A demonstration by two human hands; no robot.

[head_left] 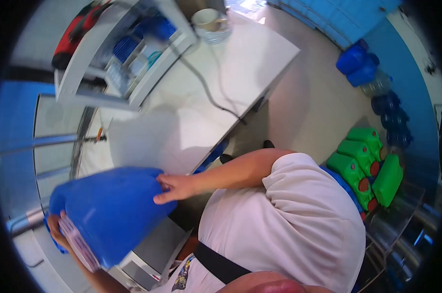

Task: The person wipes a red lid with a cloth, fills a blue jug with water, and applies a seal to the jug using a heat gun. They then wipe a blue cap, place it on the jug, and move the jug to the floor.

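A large blue plastic drum (118,210) lies tilted across the lower left, held between both hands. At its lower-left end is a pale, ribbed, round lid (78,242). My left hand (59,233) is wrapped around that end beside the lid, and its fingers are partly hidden. At the opposite end, my right hand (176,188) grips the drum's edge, thumb below and fingers bent against the plastic. The near side of the white table (191,122) is just beyond the drum.
On the table stand a white shelf rack (157,73) with small items and a cup (208,20) on stacked dishes. A dark cable (204,80) crosses the tabletop. Several green jerrycans (360,151) and blue water bottles (394,119) line the right wall.
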